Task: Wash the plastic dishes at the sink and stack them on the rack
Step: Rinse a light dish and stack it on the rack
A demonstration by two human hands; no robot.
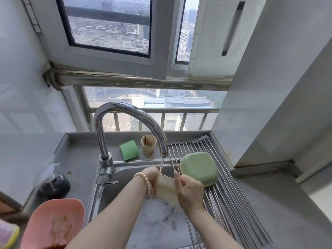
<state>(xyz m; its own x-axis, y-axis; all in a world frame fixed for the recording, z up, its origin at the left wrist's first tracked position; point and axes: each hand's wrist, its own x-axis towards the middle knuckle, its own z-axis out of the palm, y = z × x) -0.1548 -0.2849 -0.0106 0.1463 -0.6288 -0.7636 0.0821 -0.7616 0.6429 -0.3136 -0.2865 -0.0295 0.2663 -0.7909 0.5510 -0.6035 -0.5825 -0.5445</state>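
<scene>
Both hands hold a beige plastic cup [166, 187] over the sink [125, 178], under water running from the tap [125, 112]. My left hand [151, 174], with a bead bracelet on its wrist, grips the cup's left side. My right hand [190, 192] curls round its right side. A green plastic bowl [198, 168] lies upside down on the steel roll-up rack [231, 209] just right of my hands. A dirty beige cup [148, 144] and a green cup [129, 150] lying on its side sit on the ledge behind the sink. A stained pink bowl [53, 225] sits at lower left.
Foamy water fills the sink bottom [156, 218]. A dark bottle [57, 184] stands on the left counter. A wall corner and grey counter [280, 203] lie right of the rack. A window with a railing [152, 110] is behind the sink.
</scene>
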